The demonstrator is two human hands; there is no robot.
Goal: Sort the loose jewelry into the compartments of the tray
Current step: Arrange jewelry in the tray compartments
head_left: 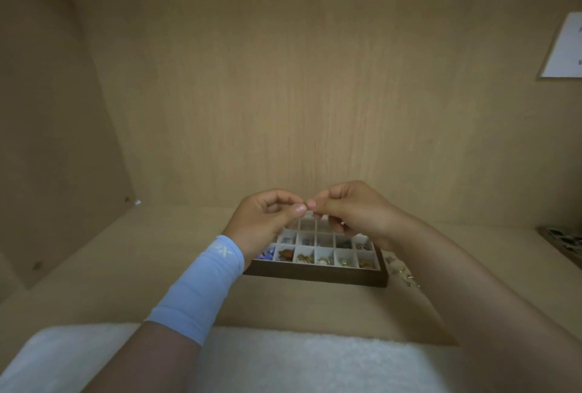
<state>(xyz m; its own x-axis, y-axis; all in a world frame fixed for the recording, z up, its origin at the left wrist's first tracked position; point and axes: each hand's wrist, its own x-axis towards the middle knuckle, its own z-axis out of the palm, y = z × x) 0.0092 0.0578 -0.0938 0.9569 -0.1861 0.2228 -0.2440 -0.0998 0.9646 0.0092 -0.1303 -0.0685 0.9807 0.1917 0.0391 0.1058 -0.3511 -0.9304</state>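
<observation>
Head view, single, wide-angle: worn on our head, facing forward and down toward the wooden back wall [315, 93], whose edges bow. Close range: our left hand [261, 225] and right hand [356, 213] pinch a small piece [304, 203] at lower centre, above the tray [315, 277]. Our forearms enter from the bottom edge.

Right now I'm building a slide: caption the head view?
Left hand and right hand pinch a small jewelry piece above the tray.
</observation>
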